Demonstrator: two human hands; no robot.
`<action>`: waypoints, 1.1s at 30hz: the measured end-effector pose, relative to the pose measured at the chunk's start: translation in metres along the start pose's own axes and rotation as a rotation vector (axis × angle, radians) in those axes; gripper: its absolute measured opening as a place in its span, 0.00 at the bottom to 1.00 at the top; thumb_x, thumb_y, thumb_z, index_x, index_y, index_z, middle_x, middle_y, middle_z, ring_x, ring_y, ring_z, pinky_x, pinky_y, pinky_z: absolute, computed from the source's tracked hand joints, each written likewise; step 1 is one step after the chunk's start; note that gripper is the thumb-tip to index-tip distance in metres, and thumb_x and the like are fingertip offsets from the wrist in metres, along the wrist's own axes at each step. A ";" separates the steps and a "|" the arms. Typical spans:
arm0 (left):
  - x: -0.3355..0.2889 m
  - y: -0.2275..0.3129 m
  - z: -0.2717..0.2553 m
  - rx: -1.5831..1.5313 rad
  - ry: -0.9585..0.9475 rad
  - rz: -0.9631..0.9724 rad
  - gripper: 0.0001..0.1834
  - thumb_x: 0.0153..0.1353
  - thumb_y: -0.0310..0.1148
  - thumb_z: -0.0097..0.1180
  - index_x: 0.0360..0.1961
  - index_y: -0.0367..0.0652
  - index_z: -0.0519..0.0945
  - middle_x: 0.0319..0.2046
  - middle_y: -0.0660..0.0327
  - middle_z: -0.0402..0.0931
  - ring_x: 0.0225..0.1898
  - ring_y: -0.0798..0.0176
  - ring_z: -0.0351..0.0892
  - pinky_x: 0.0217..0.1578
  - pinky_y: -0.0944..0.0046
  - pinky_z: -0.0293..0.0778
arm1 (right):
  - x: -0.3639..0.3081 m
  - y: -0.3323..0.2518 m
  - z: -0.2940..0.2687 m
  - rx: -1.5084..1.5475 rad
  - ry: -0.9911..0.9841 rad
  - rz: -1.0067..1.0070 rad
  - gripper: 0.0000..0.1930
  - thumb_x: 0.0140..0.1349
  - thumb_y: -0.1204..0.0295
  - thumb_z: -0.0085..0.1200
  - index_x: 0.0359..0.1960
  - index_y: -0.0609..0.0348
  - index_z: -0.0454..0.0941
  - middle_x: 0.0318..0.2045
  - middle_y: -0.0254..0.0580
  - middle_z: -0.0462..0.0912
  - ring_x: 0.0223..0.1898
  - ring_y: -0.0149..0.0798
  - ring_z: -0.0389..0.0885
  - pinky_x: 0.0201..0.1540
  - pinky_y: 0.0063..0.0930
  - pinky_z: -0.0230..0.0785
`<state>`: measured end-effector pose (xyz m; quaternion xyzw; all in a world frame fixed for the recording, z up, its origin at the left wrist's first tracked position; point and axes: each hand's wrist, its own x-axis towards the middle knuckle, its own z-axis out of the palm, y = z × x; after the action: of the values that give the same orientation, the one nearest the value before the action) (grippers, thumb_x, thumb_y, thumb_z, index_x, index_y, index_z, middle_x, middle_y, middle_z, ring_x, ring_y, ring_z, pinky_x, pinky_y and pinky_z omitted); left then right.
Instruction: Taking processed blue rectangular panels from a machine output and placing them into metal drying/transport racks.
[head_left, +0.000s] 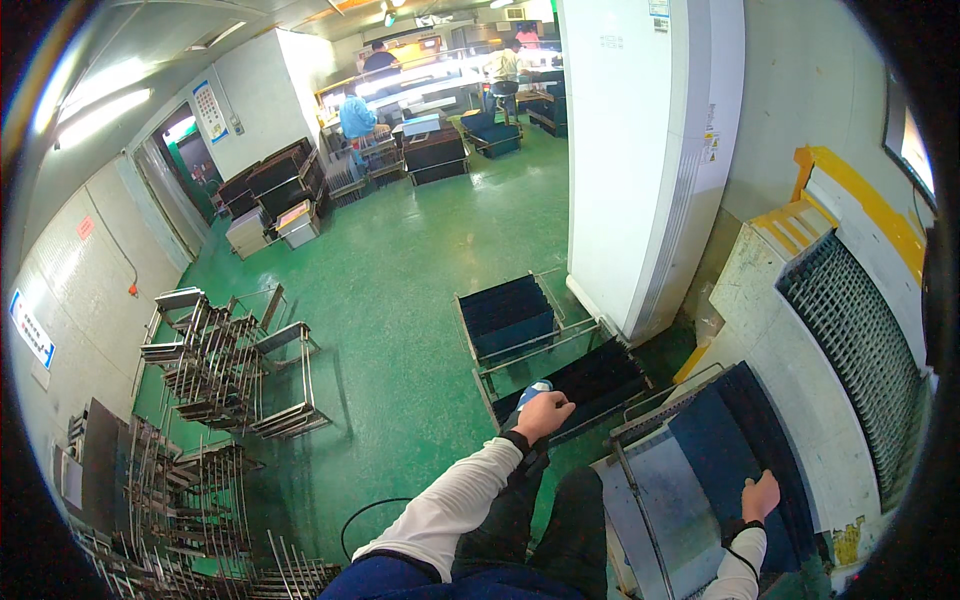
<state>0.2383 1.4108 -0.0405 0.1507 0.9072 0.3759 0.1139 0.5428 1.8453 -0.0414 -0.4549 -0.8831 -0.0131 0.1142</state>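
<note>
My left hand (545, 416) is closed, its fingers curled, above the near edge of a rack of dark panels (600, 383). Just beyond it shows a small blue-and-white thing (536, 392); whether the fingers hold it is unclear. My right hand (762, 497), also closed, is over dark blue panels (722, 432) standing in a metal rack at my right. What its fingers grip is hidden. Beside those panels, a pale grey sheet (655, 490) lies nearer my knees, with a metal bar (640, 500) across it.
Another rack of dark blue panels (508, 315) stands ahead on the green floor (400, 280). A white column-like cabinet (630, 150) rises behind it. To the right is a machine with a slatted conveyor (850, 340). Metal racks (225, 365) crowd the left. People work at far benches.
</note>
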 end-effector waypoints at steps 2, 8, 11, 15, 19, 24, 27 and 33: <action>-0.001 -0.003 -0.001 -0.004 0.008 -0.003 0.18 0.58 0.50 0.59 0.35 0.47 0.85 0.31 0.56 0.83 0.36 0.52 0.83 0.37 0.55 0.76 | -0.001 -0.003 0.001 0.001 0.000 -0.006 0.19 0.47 0.69 0.70 0.38 0.63 0.77 0.36 0.54 0.83 0.41 0.55 0.83 0.43 0.44 0.74; 0.000 -0.004 -0.002 -0.026 0.012 0.038 0.18 0.58 0.51 0.59 0.34 0.46 0.85 0.29 0.55 0.83 0.34 0.51 0.83 0.37 0.55 0.76 | -0.002 0.003 0.009 0.018 0.019 -0.035 0.19 0.48 0.67 0.69 0.39 0.63 0.78 0.36 0.54 0.83 0.41 0.55 0.82 0.43 0.46 0.74; 0.002 0.009 0.001 -0.033 0.016 0.069 0.20 0.57 0.51 0.59 0.33 0.43 0.85 0.27 0.52 0.82 0.32 0.49 0.82 0.36 0.54 0.75 | -0.008 0.013 -0.007 0.063 -0.036 -0.039 0.17 0.49 0.65 0.66 0.35 0.64 0.78 0.35 0.57 0.83 0.41 0.57 0.82 0.43 0.48 0.73; 0.012 -0.011 0.003 -0.026 -0.005 0.037 0.19 0.57 0.50 0.58 0.32 0.44 0.85 0.31 0.50 0.83 0.37 0.45 0.82 0.40 0.51 0.76 | 0.004 0.004 -0.029 0.105 -0.036 -0.118 0.16 0.49 0.61 0.64 0.31 0.62 0.79 0.33 0.58 0.82 0.39 0.61 0.80 0.42 0.51 0.71; 0.014 -0.016 0.007 -0.046 -0.005 0.056 0.19 0.56 0.49 0.58 0.30 0.42 0.85 0.26 0.51 0.82 0.32 0.48 0.82 0.36 0.53 0.75 | 0.015 0.012 -0.084 0.055 0.043 -0.141 0.18 0.47 0.59 0.67 0.32 0.61 0.81 0.30 0.54 0.83 0.37 0.58 0.82 0.41 0.50 0.73; 0.016 -0.021 -0.002 -0.091 -0.053 0.047 0.19 0.56 0.47 0.59 0.29 0.39 0.84 0.24 0.56 0.83 0.30 0.56 0.84 0.35 0.57 0.75 | 0.025 0.022 -0.211 0.043 0.195 -0.069 0.20 0.45 0.59 0.68 0.34 0.60 0.81 0.29 0.56 0.82 0.37 0.60 0.81 0.42 0.51 0.72; 0.017 -0.017 -0.011 -0.080 -0.068 0.059 0.19 0.56 0.46 0.59 0.30 0.38 0.84 0.25 0.57 0.83 0.29 0.57 0.84 0.35 0.58 0.75 | 0.053 0.084 -0.253 0.325 0.269 -0.030 0.22 0.48 0.62 0.68 0.42 0.61 0.82 0.33 0.53 0.85 0.35 0.52 0.83 0.40 0.43 0.72; 0.013 -0.022 -0.025 0.006 -0.074 0.113 0.18 0.53 0.44 0.63 0.31 0.37 0.84 0.24 0.55 0.82 0.29 0.58 0.83 0.33 0.59 0.74 | 0.076 0.143 -0.263 0.956 0.423 0.064 0.11 0.60 0.68 0.62 0.43 0.55 0.80 0.36 0.38 0.80 0.36 0.35 0.77 0.39 0.31 0.70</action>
<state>0.2139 1.3846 -0.0404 0.2157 0.8935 0.3733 0.1257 0.6655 1.9571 0.2190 -0.3659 -0.7338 0.3036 0.4852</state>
